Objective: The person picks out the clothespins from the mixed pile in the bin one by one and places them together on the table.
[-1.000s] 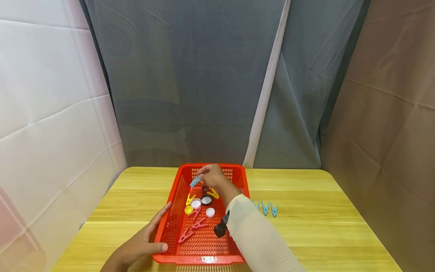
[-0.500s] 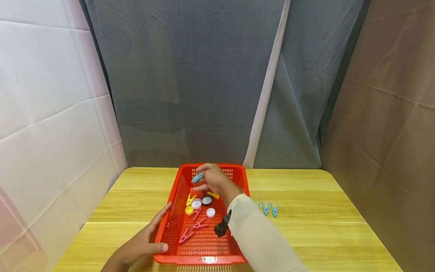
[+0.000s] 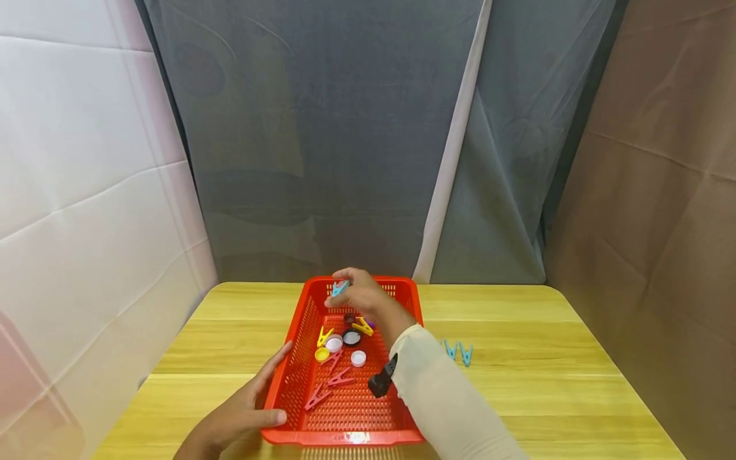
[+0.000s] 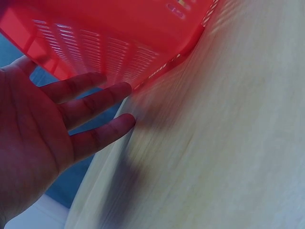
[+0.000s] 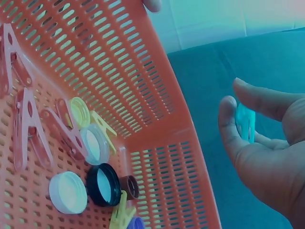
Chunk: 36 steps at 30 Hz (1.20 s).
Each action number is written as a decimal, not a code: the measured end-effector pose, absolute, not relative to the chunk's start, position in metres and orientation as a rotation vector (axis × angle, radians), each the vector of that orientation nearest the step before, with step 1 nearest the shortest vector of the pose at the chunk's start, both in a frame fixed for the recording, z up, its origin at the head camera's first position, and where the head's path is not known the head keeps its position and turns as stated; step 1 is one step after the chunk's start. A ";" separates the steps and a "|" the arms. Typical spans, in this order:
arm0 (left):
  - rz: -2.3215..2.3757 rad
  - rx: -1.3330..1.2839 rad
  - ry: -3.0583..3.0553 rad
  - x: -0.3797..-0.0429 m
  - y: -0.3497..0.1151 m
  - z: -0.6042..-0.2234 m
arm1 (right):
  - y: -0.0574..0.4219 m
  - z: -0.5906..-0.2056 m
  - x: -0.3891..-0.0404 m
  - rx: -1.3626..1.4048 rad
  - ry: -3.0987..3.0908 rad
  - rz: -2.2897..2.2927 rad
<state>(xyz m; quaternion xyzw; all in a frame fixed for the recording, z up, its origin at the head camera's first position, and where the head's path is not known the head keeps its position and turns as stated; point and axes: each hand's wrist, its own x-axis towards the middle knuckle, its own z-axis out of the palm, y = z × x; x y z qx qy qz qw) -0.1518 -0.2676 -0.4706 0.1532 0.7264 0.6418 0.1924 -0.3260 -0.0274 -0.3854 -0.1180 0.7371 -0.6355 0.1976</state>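
Note:
My right hand (image 3: 365,295) pinches a light blue clothespin (image 3: 340,288) over the far end of a red slotted basket (image 3: 345,438). In the right wrist view, the clothespin (image 5: 246,125) shows between thumb and fingers, outside the basket's outline. My left hand (image 3: 238,409) rests at the basket's left side, its thumb overlapping the rim. From the left wrist, that hand's fingers (image 4: 97,102) look straight and spread beside the outer wall. Inside the basket lie several pink clothespins (image 5: 29,129), yellow clothespins (image 3: 363,326), and caps, including a black-rimmed one (image 5: 103,185).
Light blue clothespins (image 3: 466,354) lie in a row on the wooden table (image 3: 546,390), right of the basket. My right sleeve (image 3: 448,396) crosses the basket's right rim and hides part of it. A grey curtain (image 3: 310,160) hangs behind the table.
My right hand has risen slightly with the blue clothespin, which has turned in the fingers. The thumb, spread away half a second ago, is now nearer the fingers. The left hand stays at the basket.

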 end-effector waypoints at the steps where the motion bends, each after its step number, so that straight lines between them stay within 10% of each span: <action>1: 1.802 0.433 2.037 -0.152 -0.268 -0.471 | -0.027 -0.384 -0.325 -0.339 2.087 -1.755; 36: 1.784 0.384 2.044 -0.145 -0.273 -0.468 | 0.090 -0.331 -0.260 -1.086 2.308 -1.162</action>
